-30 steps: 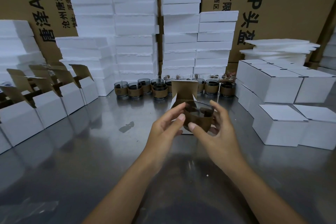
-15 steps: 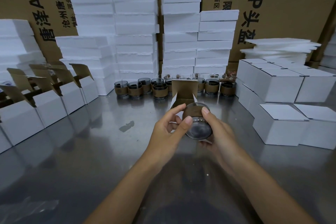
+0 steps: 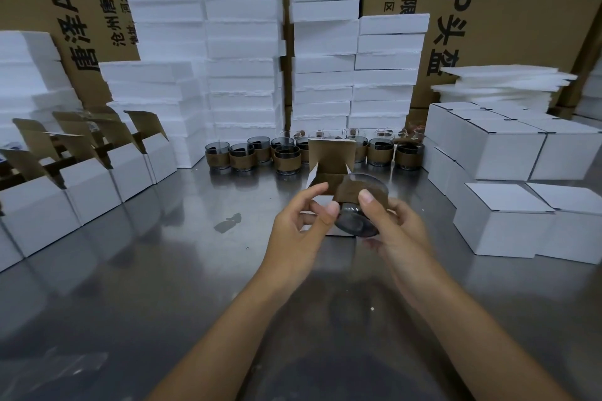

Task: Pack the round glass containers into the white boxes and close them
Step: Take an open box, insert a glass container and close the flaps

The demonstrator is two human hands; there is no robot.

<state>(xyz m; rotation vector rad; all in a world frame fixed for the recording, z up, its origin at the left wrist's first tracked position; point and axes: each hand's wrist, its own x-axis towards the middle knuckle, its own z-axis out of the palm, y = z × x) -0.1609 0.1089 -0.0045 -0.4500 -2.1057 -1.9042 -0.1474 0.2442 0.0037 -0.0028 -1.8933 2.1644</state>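
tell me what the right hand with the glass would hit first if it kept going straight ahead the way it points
Most likely the open white box right behind the glass container that the right hand holds with the left hand. Its flap stands up just beyond. Depth is hard to judge from this one view.

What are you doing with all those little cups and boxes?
A person is packing. Both the left hand and the right hand hold one glass container, tipped on its side, in front of an open white box. More containers wait in a row behind; closed boxes sit to the right.
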